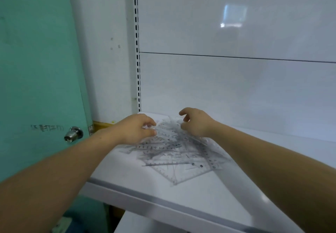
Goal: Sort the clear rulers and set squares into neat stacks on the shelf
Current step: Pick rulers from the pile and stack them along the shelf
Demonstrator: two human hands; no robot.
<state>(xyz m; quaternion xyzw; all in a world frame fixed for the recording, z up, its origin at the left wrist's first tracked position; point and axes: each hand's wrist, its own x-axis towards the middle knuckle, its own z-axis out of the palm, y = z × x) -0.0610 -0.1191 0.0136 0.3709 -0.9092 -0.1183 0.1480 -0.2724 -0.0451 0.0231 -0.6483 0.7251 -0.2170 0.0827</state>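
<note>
Both hands were at a loose pile on the white shelf [163, 192].
The green door [36, 69] stood at 9 o'clock of the shelf. The pile of clear rulers and set squares [178, 152] lay jumbled near the shelf's left end. The left hand [134, 129] was at the pile's 10 o'clock, fingertips pinching a clear edge. The right hand [196, 123] was at 12 o'clock with its fingers curled; I cannot tell what it gripped. The door knob [73, 134] was at 9 o'clock.
</note>
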